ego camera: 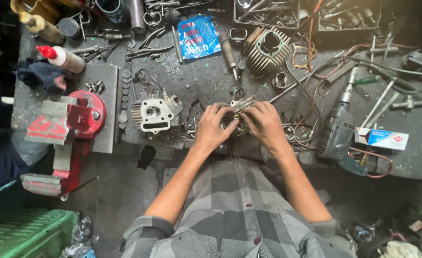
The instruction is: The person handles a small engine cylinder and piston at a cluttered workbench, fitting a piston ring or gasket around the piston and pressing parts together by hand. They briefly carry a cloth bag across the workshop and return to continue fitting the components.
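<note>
Both hands meet over a small metal part [239, 112] at the bench's near edge: the left hand [214, 125] and right hand [266, 123] curl closed around it, fingers clamped on its sides. Its shape is mostly hidden, perhaps a carburettor. Just left sits a finned cylinder head [153, 113]; right, a grey drill [339, 129].

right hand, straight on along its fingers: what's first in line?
The right hand points up-left over the small metal part it grips with the left hand. Past that, probably bare bench, then the blue packet; depth unclear.
</note>
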A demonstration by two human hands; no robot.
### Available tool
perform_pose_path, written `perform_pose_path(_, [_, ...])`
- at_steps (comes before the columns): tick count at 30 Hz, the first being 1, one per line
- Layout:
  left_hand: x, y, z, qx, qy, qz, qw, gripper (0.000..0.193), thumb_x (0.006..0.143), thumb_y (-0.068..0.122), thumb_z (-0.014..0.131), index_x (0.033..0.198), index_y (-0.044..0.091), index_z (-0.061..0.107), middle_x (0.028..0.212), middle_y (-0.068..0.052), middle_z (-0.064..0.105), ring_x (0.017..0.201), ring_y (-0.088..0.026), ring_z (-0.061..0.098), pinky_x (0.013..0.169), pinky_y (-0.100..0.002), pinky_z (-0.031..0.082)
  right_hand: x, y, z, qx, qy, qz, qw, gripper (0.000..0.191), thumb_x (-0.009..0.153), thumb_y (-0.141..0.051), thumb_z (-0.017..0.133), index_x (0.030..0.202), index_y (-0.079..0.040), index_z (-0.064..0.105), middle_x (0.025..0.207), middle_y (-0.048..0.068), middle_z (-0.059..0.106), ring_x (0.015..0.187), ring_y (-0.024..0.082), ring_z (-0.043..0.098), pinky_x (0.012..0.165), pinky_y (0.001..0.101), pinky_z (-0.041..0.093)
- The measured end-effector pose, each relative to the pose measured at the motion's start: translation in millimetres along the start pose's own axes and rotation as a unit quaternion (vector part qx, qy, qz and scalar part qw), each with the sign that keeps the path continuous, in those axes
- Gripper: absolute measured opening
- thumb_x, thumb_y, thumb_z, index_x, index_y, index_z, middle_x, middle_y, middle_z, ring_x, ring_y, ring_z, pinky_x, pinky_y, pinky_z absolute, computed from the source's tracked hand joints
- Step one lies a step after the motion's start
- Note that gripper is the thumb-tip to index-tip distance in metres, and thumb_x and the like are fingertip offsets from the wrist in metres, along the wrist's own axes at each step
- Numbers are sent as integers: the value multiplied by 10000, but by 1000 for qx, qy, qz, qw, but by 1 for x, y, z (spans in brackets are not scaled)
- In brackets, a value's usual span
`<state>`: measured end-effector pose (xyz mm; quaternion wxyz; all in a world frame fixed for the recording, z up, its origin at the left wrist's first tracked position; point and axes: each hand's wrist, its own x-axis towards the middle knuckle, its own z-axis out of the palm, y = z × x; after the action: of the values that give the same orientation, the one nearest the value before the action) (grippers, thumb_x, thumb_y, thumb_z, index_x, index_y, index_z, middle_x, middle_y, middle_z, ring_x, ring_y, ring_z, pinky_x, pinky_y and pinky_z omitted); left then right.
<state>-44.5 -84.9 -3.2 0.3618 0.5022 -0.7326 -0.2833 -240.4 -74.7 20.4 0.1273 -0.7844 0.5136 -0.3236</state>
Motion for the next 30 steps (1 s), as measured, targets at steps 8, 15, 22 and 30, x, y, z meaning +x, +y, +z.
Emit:
perform_pose_path(8, [-1, 9, 6, 69, 20, 30, 997, 310, 792, 201, 808, 1090, 139, 754, 1166, -44, 690, 1109, -272, 645, 942, -413, 534, 8, 13, 0, 15, -6, -82, 996, 228, 846, -64, 807, 1052, -45, 711, 995, 112, 660, 970, 315, 616, 870, 423, 506])
perform_pose_path(15, [-6, 16, 13, 63, 66, 25, 996, 168, 802, 182, 794, 966, 143, 791, 1104, -7, 716, 1042, -234, 678, 884, -375, 565, 12, 23, -4, 145, 10, -4, 989, 271, 886, -55, 791, 1142, -15, 709, 988, 118, 709, 937, 271, 674, 831, 372, 531])
perform_pose_path(22, [-7, 20, 17, 65, 82, 15, 994, 108, 844, 209, 793, 926, 138, 786, 1061, 5, 724, 923, -202, 720, 754, -348, 590, 1, 48, -15, 190, 50, 129, 972, 160, 1006, -49, 712, 1161, -9, 716, 1044, 85, 739, 933, 154, 708, 834, 286, 552])
perform_pose_path(30, [-2, 20, 17, 86, 48, 17, 995, 119, 890, 234, 783, 943, 128, 774, 1052, 5, 718, 910, -209, 721, 736, -367, 588, -18, 66, -11, 213, 56, 167, 961, 164, 1015, -67, 701, 1170, -14, 713, 1017, 57, 745, 925, 117, 696, 837, 271, 542])
